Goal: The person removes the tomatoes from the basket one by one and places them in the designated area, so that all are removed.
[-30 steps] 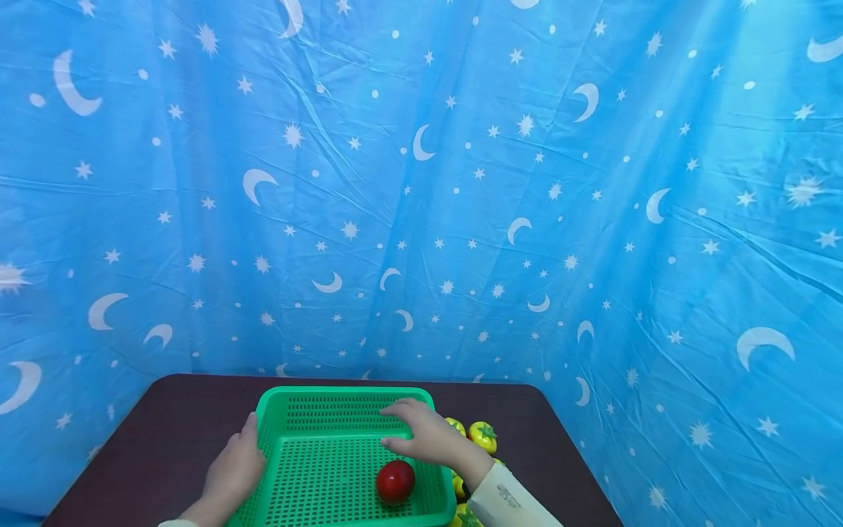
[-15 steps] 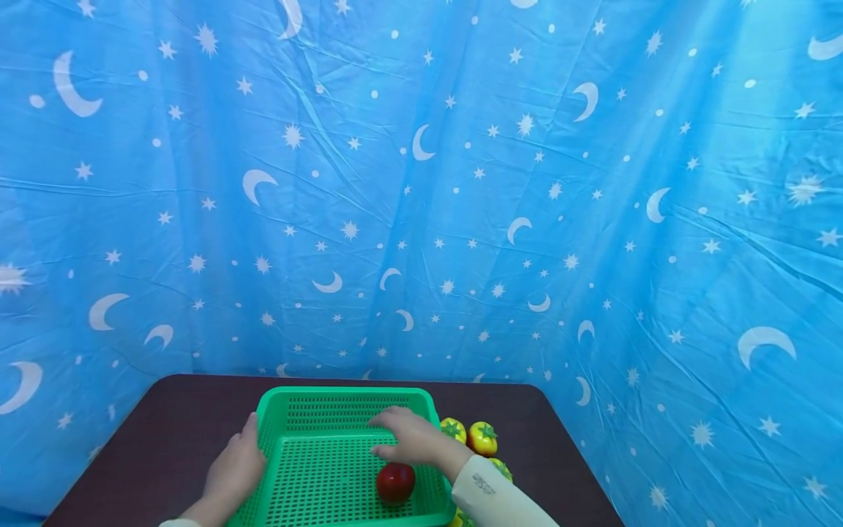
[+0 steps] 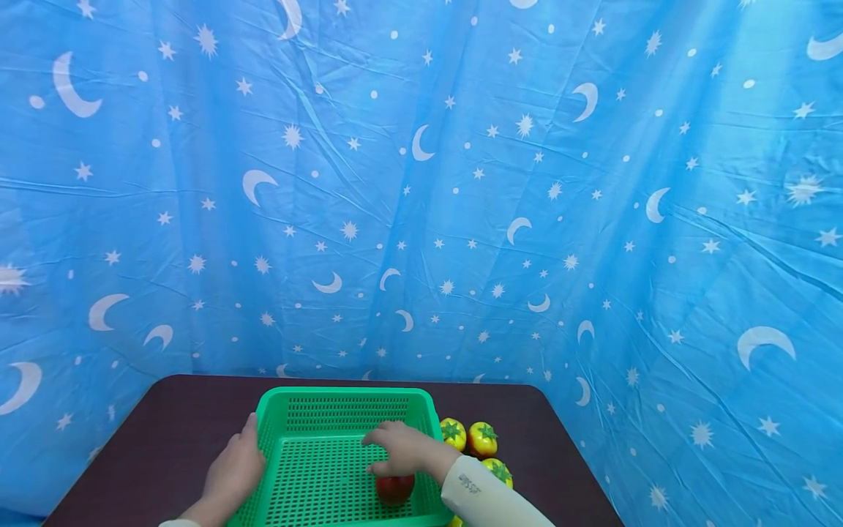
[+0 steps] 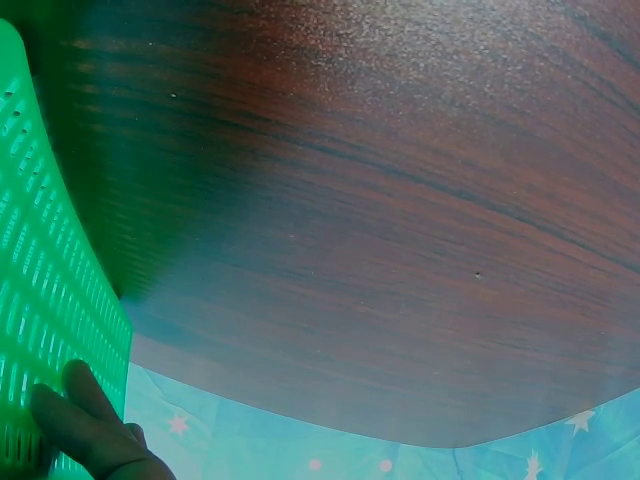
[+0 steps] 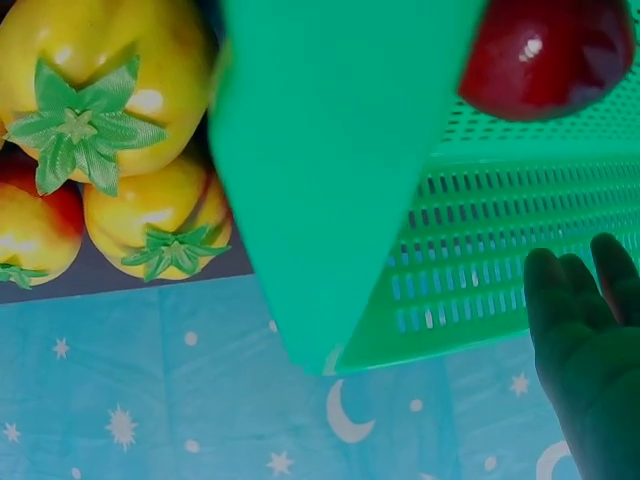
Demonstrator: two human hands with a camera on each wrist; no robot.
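A green perforated basket (image 3: 349,394) stands on the dark table. My left hand (image 3: 233,468) holds its left rim; in the left wrist view several fingers (image 4: 75,420) lie against the outer wall, while the thumb is hard to make out. Inside, near the right wall, rests a glossy round red fruit (image 3: 394,492), partly hidden beneath my right hand (image 3: 400,448). That hand hovers above it, fingers spread and loosely bent, holding nothing. In the right wrist view its fingers (image 5: 550,290) are apart from the red fruit (image 5: 550,60).
Several yellow persimmon-like fruits (image 3: 483,439) with green leafy tops sit on the table right of the basket, some hidden by the right sleeve (image 3: 490,494). Behind the dark brown table (image 3: 197,410) hangs a blue curtain (image 3: 421,219) with moons and stars.
My right hand has moved left and toward me, lowering over the red fruit and covering its top. More yellow fruits have come into sight. The left hand and basket have stayed put.
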